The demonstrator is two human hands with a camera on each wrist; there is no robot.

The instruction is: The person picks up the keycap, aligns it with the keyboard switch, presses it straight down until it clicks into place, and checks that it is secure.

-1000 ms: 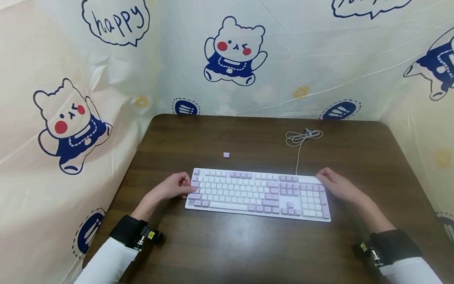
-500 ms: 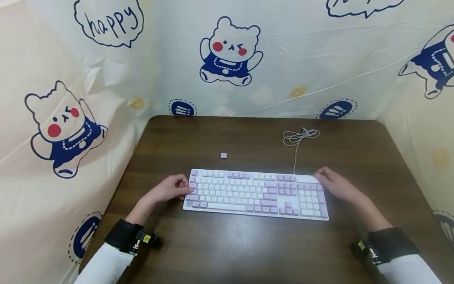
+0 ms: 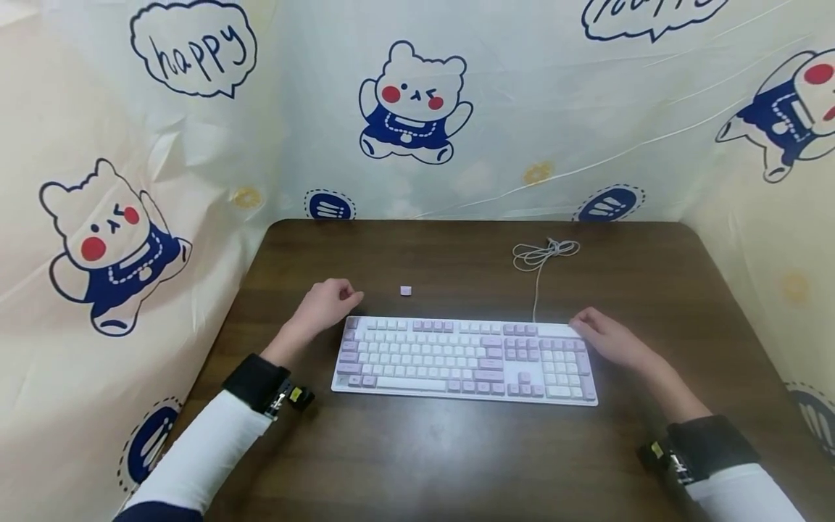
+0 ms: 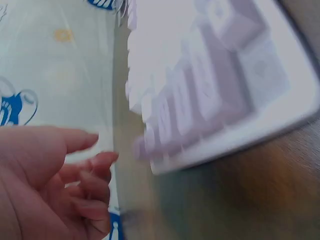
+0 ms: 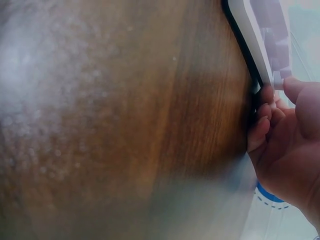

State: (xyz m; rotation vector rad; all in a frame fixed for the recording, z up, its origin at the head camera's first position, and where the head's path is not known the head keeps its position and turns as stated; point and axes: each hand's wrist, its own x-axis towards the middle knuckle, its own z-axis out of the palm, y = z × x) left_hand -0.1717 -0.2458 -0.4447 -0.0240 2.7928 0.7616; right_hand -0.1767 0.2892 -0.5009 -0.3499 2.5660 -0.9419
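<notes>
A white and lilac keyboard (image 3: 411, 383) lies on the wooden table. In the left wrist view, the keyboard (image 4: 220, 85) shows a bare key spot at its near left corner. A small lilac keycap (image 3: 406, 291) sits behind it. My left hand (image 3: 326, 304) hovers just off the far left corner, nearest to the keycap; in the left wrist view its thumb and index finger are apart with nothing between them. My right hand (image 3: 609, 341) grips the far right corner. Its thumb presses on top while the curled fingers (image 5: 264, 107) meet the edge from below.
A pale cable (image 3: 536, 290) runs back from the keyboard to a tied coil (image 3: 546, 254) near the table's far edge. Printed curtains (image 3: 522, 109) hang behind and at both sides. Dark wrist bands (image 3: 257, 380) with small cameras sit on both arms.
My left hand has left the keyboard's left edge and moved away from me, toward the loose keycap. The right hand stays on its corner. The head view has shifted slightly.
</notes>
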